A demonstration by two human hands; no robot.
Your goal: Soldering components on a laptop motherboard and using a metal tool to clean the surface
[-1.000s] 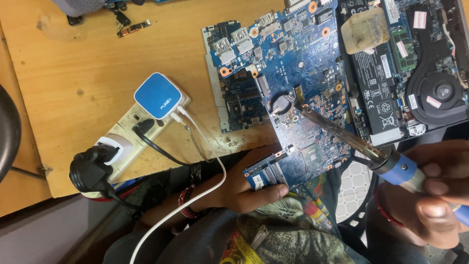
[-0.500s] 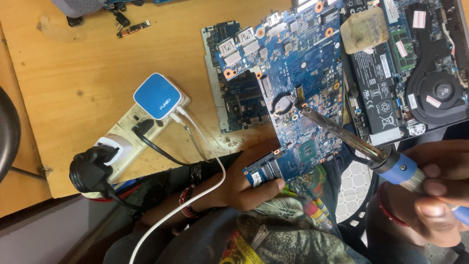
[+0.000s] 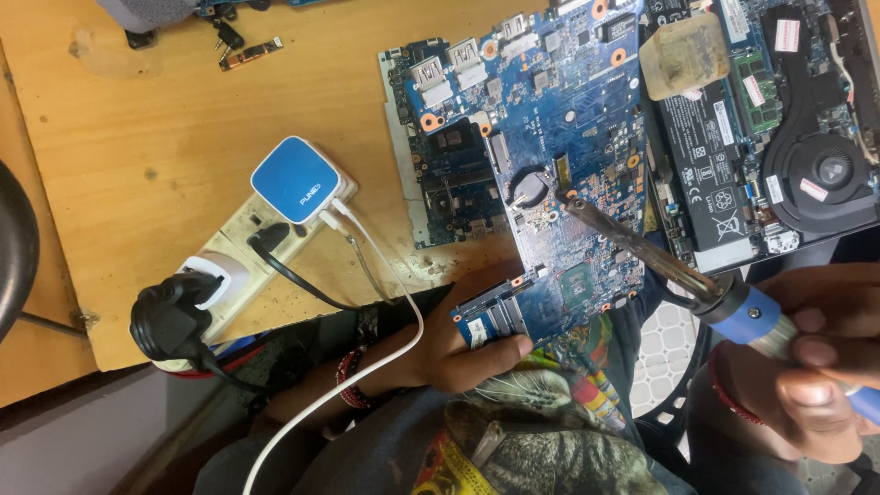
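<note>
1. The left hand (image 3: 458,344) grips the near edge of a blue laptop circuit board (image 3: 541,156), which juts off the wooden table (image 3: 137,137) over the person's lap.
2. The right hand (image 3: 816,357) is closed around a blue-handled soldering iron (image 3: 660,261), its metal tip touching the board beside a round coin cell (image 3: 529,186).
3. A blue square charger (image 3: 295,179) sits plugged into a white power strip (image 3: 229,261) to the left.
4. An opened laptop base (image 3: 779,128) lies just to the right.

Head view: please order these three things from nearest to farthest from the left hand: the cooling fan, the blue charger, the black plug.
Measured from the left hand, which holds the circuit board's lower edge:
1. Blue charger, on the power strip, up and to the left of the hand.
2. Black plug, at the strip's left end, near the table edge.
3. Cooling fan, far right, inside the opened laptop.
</note>
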